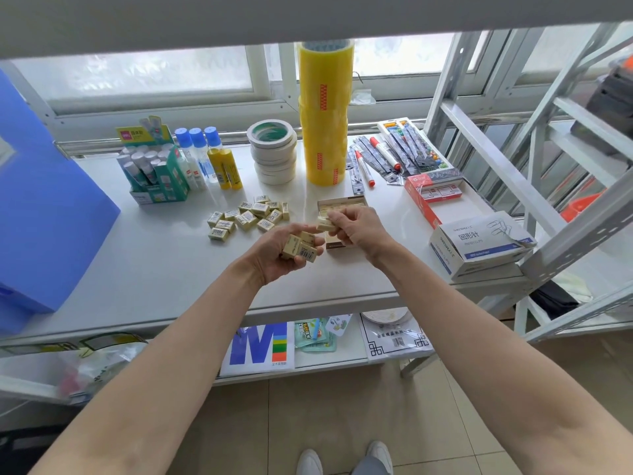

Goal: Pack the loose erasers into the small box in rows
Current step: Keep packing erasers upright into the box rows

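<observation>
Presently, the small box (pixel 342 204) at centre frame is largely covered by the right hand (pixel 356 224); only its far edge and a dark near corner show, so the rows inside cannot be read. The count of erasers in the left hand (pixel 284 255) is also unclear, as the fingers overlap them.

The left hand lies palm up at centre frame, fingers curled round a small cluster of held erasers (pixel 303 246), one with its barcode facing the camera. The right hand sits just right of it, above the box, pinching a single eraser (pixel 325 223) between thumb and fingertips. The two hands are just beside each other. Both forearms reach in from the lower corners of the frame.

The loose erasers (pixel 248 216) lie in a scattered pile on the white desk (pixel 154 255), left of the box and above the left hand. Behind them stand glue sticks (pixel 224 166), a stack of masking tape (pixel 274 152) and a tall column of yellow tape rolls (pixel 325 114). At right lies a paper clip box (pixel 479 241); at far left, a blue folder (pixel 41 207).
</observation>
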Motion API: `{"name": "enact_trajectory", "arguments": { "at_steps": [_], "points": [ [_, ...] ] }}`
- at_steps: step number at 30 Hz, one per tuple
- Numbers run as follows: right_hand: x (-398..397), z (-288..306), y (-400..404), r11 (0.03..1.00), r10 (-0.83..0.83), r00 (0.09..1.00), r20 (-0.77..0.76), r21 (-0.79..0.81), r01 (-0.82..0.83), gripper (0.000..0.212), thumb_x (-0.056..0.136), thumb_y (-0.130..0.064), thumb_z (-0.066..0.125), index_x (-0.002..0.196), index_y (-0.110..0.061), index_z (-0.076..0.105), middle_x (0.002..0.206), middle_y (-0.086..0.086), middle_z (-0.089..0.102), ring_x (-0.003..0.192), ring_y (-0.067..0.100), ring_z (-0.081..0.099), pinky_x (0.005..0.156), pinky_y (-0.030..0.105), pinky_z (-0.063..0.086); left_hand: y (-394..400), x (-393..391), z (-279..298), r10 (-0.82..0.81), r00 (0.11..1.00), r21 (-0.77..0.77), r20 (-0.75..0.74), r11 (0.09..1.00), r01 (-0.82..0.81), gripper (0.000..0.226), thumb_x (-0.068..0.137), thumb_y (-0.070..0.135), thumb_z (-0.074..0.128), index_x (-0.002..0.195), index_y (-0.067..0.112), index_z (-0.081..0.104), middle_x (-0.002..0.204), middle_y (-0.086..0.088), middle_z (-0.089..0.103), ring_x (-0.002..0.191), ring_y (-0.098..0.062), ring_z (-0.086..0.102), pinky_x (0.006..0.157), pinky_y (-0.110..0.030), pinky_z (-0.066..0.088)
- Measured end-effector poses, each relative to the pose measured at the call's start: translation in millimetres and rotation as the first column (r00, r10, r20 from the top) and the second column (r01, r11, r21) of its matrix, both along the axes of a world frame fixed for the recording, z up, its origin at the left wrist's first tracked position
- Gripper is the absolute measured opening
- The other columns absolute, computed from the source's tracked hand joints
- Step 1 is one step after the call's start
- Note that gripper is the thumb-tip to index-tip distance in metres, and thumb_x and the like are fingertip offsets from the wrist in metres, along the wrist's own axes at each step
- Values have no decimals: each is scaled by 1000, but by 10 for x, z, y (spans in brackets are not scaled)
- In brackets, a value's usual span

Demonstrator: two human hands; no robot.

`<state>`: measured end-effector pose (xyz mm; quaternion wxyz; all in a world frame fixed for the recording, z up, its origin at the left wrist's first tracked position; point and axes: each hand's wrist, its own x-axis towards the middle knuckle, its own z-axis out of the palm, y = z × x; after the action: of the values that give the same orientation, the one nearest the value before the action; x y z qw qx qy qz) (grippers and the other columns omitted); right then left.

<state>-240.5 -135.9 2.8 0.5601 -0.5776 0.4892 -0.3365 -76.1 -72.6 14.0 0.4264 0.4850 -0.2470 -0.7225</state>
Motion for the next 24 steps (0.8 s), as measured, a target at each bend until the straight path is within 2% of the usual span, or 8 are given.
{"name": "enact_trajectory", "arguments": {
  "at_steps": [3, 7, 10, 12, 16, 20, 22, 24],
  "points": [
    [-73, 2, 0, 1000, -14, 999, 39, 17, 13, 21, 93, -22, 62, 75, -12, 62, 66, 4, 62, 46, 5, 49, 47, 19, 40, -4, -30, 2, -14, 994, 5, 111, 1000, 13, 27, 100, 24, 48, 110, 4, 63, 80, -6, 66, 66, -17, 67, 41, -16, 39],
    [-131, -15, 8, 1000, 0, 995, 103, 24, -2, 15, 90, -21, 66, 79, -12, 62, 70, 5, 63, 47, 7, 54, 47, 19, 44, -17, -141, 4, -29, 976, 16, 217, 1000, 26, 33, 95, 36, 57, 103, 5, 67, 70, -2, 61, 63, -17, 67, 36, -15, 37],
    [-179, -34, 21, 1000, 3, 990, 141, 23, -6, 13, 91, -21, 65, 81, -13, 63, 71, 6, 65, 48, 6, 58, 51, 20, 49, -41, -209, 17, -18, 966, -6, 258, 1000, 20, 24, 92, 30, 63, 100, 8, 68, 71, -3, 59, 63, -19, 67, 34, -16, 36],
    [-223, -51, 17, 999, -1, 984, 181, 35, -6, 12, 92, -18, 64, 88, -7, 65, 74, 8, 67, 51, 8, 61, 53, 20, 52, -53, -238, 30, -21, 958, -18, 287, 999, 28, 22, 91, 26, 65, 102, 8, 68, 72, -3, 59, 63, -20, 67, 35, -16, 36],
    [-312, -56, 15, 998, 34, 978, 204, 40, -43, 27, 88, -12, 68, 109, 4, 65, 87, 15, 70, 67, 15, 68, 64, 24, 56, -70, -273, 46, -38, 941, -31, 335, 998, 52, 25, 92, 22, 64, 110, 6, 66, 72, -5, 59, 63, -22, 68, 36, -16, 36],
    [-379, -31, 15, 984, 175, 981, 84, -38, -173, 38, 77, -15, 79, 111, -8, 66, 91, 10, 73, 85, 22, 71, 84, 34, 57, -101, -275, 53, -52, 923, -45, 381, 996, 74, 22, 92, 22, 63, 109, 8, 67, 73, -4, 59, 65, -21, 68, 37, -16, 36],
    [-393, -25, -9, 978, 181, 983, -27, -98, -182, 33, 74, -20, 82, 102, -12, 68, 82, 4, 72, 78, 20, 70, 83, 37, 57, -111, -272, 49, -65, 910, -47, 410, 995, 92, 18, 92, 24, 63, 103, 11, 68, 72, -3, 60, 66, -21, 69, 38, -16, 37],
    [-418, -28, -48, 975, 114, 985, -130, -175, -136, 27, 73, -25, 83, 93, -14, 67, 77, 6, 70, 70, 19, 68, 77, 39, 59, -123, -283, 43, -55, 894, -50, 444, 995, 86, 15, 92, 24, 64, 98, 12, 68, 72, -2, 58, 64, -20, 69, 39, -17, 38]
  ]
}}
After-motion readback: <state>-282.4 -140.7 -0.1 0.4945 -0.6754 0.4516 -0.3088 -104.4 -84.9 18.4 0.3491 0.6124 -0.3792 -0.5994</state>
